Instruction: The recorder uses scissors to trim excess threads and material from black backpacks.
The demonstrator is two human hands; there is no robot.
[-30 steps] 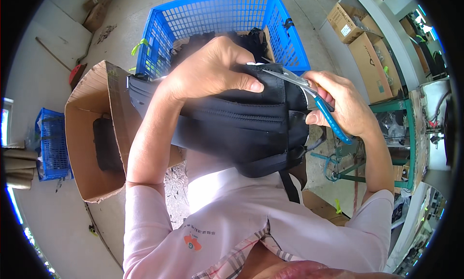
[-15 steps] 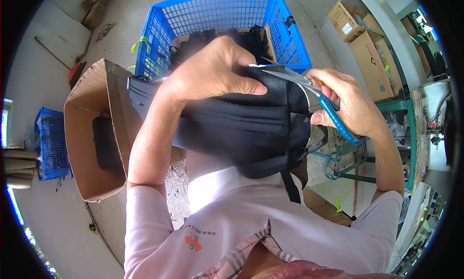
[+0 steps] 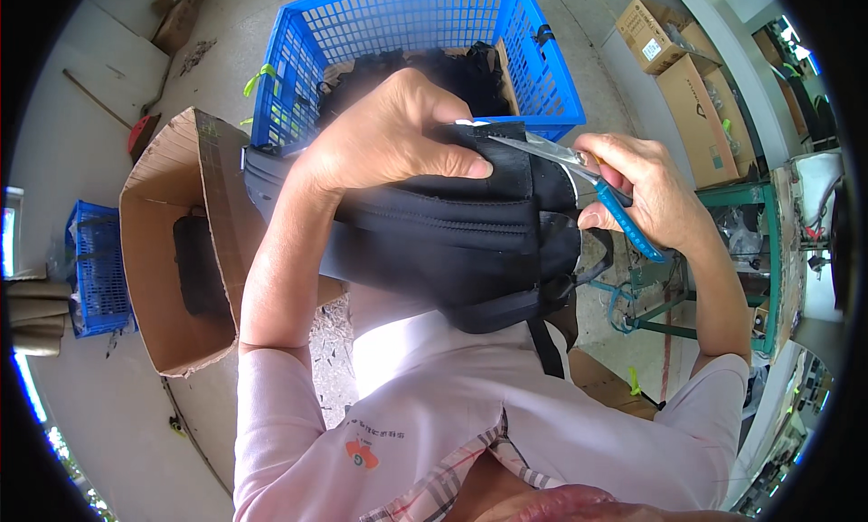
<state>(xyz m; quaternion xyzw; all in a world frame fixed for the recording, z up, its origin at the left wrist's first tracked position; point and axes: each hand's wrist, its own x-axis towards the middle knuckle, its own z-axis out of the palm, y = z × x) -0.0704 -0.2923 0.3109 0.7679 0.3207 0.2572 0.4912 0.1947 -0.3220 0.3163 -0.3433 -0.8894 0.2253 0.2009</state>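
Observation:
Across my lap lies a black bag [image 3: 434, 242] with stitched seams and a small loop at its right end. My left hand [image 3: 398, 138] grips the bag's upper edge, thumb on top and fingers hidden behind the fabric. In my right hand [image 3: 646, 183] is a pair of scissors [image 3: 624, 219] with blue handles. Their blades point left and lie against the bag's upper right edge, just right of my left thumb. The blades look nearly closed there.
Beyond the bag stands a blue plastic basket [image 3: 565, 79] holding black pieces. An open cardboard box [image 3: 163, 305] is at my left, with a smaller blue crate [image 3: 99, 273] behind it. On the right are cardboard boxes [image 3: 692, 133] and a green metal frame [image 3: 768, 251].
The scissor blades, spread apart before, have come together at the bag's edge. My right hand has closed on the handles and shifted slightly left. My left hand keeps its grip.

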